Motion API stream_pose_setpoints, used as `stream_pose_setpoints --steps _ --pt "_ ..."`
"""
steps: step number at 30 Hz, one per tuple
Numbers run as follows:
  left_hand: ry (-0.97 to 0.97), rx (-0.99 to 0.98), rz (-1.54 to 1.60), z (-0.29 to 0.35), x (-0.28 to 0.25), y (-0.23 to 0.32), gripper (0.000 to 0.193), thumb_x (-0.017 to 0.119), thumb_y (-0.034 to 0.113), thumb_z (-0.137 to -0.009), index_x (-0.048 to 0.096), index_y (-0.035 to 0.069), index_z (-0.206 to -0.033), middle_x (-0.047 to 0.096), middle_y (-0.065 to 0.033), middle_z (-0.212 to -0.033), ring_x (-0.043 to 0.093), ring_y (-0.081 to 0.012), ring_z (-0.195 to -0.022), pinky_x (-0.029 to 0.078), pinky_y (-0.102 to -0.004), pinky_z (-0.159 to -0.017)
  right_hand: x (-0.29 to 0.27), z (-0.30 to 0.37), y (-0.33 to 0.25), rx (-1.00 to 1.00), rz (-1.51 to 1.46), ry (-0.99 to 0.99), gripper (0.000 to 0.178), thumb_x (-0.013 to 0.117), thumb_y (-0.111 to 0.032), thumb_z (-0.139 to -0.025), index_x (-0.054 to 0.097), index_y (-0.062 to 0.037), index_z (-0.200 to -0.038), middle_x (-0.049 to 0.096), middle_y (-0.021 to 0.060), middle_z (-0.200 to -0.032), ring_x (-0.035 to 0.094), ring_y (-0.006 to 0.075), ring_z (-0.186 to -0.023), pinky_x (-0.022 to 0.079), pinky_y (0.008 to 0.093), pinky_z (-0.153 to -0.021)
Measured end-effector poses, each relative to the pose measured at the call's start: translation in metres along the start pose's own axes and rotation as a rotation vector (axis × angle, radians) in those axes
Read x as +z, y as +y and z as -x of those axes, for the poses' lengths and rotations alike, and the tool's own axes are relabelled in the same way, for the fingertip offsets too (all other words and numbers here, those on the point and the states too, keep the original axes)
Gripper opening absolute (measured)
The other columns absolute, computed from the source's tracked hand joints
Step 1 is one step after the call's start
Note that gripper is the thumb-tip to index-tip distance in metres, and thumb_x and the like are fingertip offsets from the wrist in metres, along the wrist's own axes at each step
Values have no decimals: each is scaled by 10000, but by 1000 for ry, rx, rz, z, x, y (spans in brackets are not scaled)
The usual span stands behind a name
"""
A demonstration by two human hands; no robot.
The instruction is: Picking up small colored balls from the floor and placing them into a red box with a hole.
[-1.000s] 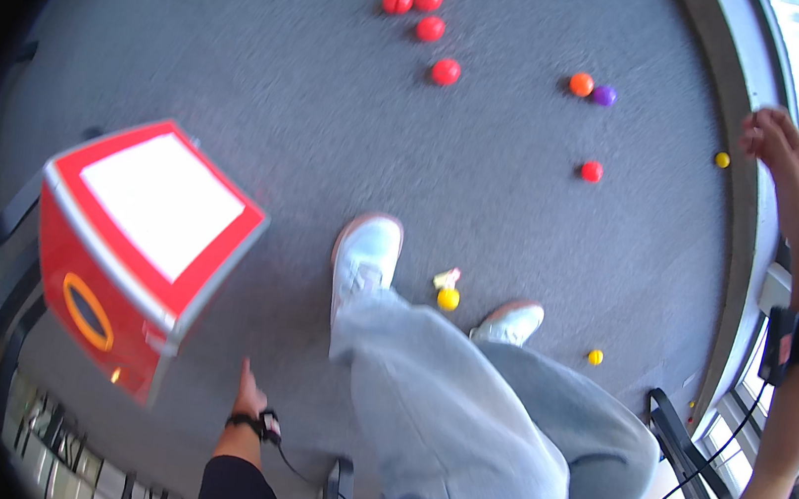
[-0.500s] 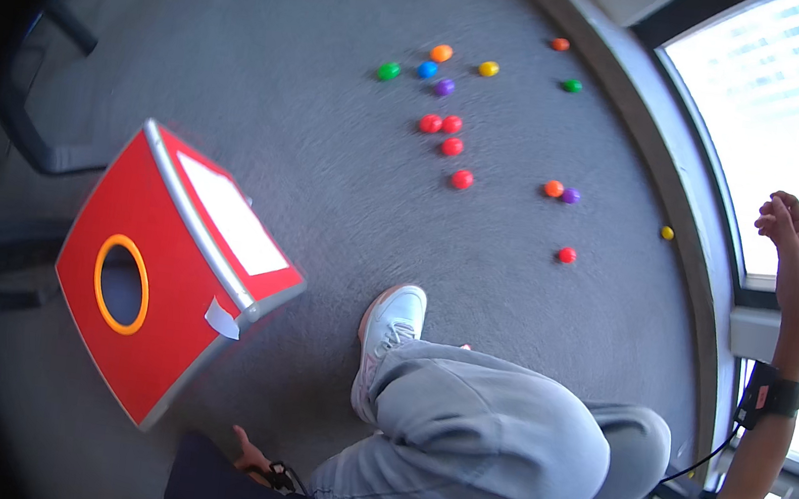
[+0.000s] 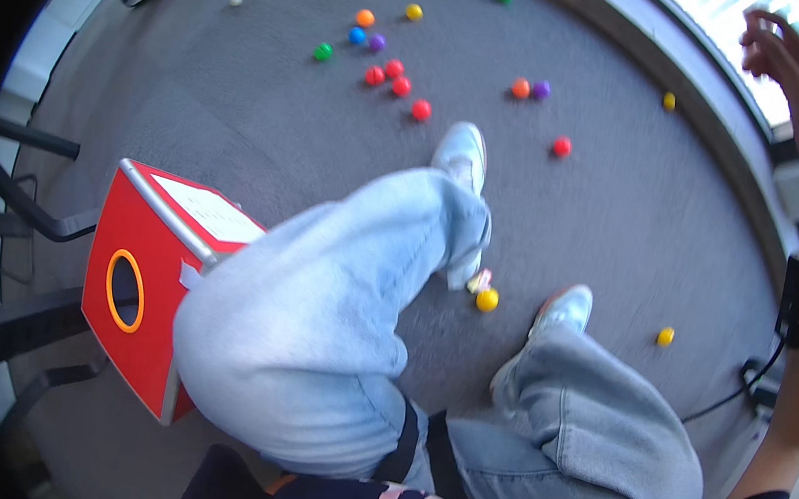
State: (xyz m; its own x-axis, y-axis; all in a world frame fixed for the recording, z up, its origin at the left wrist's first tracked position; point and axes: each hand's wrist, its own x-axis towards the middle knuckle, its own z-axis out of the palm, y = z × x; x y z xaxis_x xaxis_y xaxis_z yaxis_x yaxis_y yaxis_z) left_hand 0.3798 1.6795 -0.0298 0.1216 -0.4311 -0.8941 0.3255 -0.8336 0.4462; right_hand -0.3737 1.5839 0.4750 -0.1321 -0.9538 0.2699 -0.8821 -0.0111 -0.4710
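Note:
My right hand (image 3: pixel 790 73) is raised at the upper right, in front of the bright window. Its fingers are loosely bent and a little apart, and nothing shows in them. A black device is strapped round that forearm. My left hand is out of sight; only its dark sleeve (image 3: pixel 226 488) shows at the lower edge. Beside my left knee stands a red box (image 3: pixel 121 245) with an orange-rimmed round hole and silver edges. Between my shoes, a yellow ball (image 3: pixel 487 300) lies on the floor against a small pinkish scrap (image 3: pixel 478 280).
Several coloured balls lie ahead, among them a red ball (image 3: pixel 421 111), a green ball (image 3: pixel 323 52) and an orange ball (image 3: pixel 521 88). Another yellow ball (image 3: pixel 665 336) is at the right. Black furniture legs (image 3: pixel 36 205) stand at the left; a window ledge (image 3: pixel 696 106) runs along the right.
My legs have swung apart and forward, uncovering the yellow ball between my shoes. My left hand has gone out of view. The raised right hand's fingers have spread somewhat.

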Motion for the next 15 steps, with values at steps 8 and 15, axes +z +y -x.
stream_pose_setpoints --steps 8,15 --pt "172 -5 47 7 -96 -21 697 528 478 -901 286 92 -1427 340 -77 -1443 304 -238 -1329 278 -363 -1060 15 84 4 183 27 40 456 516 -429 -939 543 -100 -1253 595 43 -903 599 83 -801 508 253 -782" --pt "146 16 98 -30 -147 -57 646 548 435 -912 334 91 -1415 399 -75 -1420 349 -236 -1310 318 -361 -1045 -23 150 -29 77 -76 94 259 521 -171 -919 578 -64 -1149 635 104 -955 641 211 -775 523 280 -726"
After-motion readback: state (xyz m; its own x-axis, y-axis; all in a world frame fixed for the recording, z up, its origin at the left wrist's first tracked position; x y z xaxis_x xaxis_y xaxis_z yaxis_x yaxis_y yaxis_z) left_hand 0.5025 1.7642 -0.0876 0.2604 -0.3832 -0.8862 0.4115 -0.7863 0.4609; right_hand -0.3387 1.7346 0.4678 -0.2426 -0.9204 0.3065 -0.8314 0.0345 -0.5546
